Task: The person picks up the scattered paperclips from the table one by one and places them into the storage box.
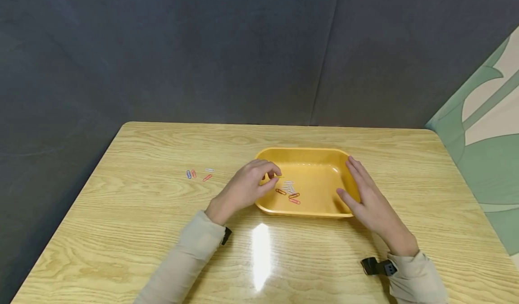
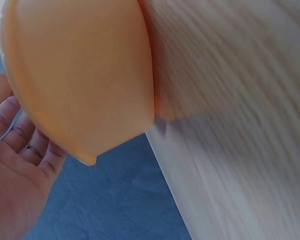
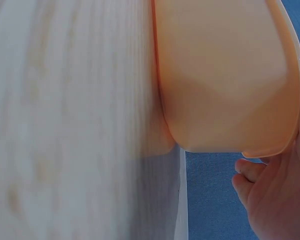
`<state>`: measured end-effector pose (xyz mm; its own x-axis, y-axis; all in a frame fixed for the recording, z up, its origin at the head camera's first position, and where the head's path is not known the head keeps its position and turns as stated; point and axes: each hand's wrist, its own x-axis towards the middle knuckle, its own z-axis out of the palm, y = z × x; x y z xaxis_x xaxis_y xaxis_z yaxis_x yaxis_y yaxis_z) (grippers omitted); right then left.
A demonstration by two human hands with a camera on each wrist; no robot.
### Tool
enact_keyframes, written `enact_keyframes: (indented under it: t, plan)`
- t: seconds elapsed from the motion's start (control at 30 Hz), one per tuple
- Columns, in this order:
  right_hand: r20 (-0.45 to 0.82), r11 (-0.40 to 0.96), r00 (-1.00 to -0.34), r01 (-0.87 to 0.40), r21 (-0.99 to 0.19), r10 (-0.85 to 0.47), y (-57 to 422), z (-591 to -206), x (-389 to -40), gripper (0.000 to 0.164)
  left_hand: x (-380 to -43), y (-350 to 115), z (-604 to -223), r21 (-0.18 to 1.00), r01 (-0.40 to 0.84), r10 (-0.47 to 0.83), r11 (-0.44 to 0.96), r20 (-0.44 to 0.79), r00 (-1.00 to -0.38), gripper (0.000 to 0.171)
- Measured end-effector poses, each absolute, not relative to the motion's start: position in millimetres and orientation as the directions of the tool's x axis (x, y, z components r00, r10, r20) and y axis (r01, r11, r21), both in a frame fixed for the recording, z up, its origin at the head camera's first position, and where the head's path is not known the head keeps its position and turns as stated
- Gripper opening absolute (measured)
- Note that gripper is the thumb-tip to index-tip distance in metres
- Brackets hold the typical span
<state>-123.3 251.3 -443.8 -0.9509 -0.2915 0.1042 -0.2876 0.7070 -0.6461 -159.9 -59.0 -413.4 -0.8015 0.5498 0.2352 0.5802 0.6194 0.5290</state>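
The head view looked forward and down from well above the table (image 1: 138,200), with the tray (image 1: 322,189) at four o'clock. Each wrist view, turned sideways, faced the tray's outer side (image 2: 85,75) from close by, at ten o'clock in the left, two in the right; all three shared tray and table

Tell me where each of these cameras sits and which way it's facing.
Head: on the person's head, looking forward and down at the tray and table; left hand, right hand and both sleeves show.
Left wrist: worn there, facing the tray's outside; left hand at the left edge.
Right wrist: worn there, facing the tray's outside; right hand at the right edge.
Both wrist views share the tray and table.
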Motion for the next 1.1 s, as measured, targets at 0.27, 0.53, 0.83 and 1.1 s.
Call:
enact_keyframes:
  t: [0.27, 0.53, 0.83, 1.1]
  plan:
    - [0.107, 0.696, -0.949, -0.292, -0.656, -0.296, 251, -445, -123, 0.076, -154, -51, -422, 0.546, 0.558, 0.513, 0.625, 0.251, -0.821, 0.01]
    - [0.1, 0.706, -0.952, -0.284, -0.649, -0.29, 252, -447, -123, 0.075, -152, -43, -427, 0.548, 0.552, 0.49, 0.629, 0.272, -0.828, 0.009]
    - [0.1, 0.708, -0.953, -0.28, -0.649, -0.285, 253, -445, -122, 0.075, -151, -37, -430, 0.525, 0.565, 0.505, 0.637, 0.27, -0.82, 0.011]
    - [0.109, 0.698, -0.95, -0.29, -0.654, -0.292, 252, -444, -123, 0.076, -152, -36, -433, 0.466, 0.57, 0.518, 0.677, 0.248, -0.818, 0.012]
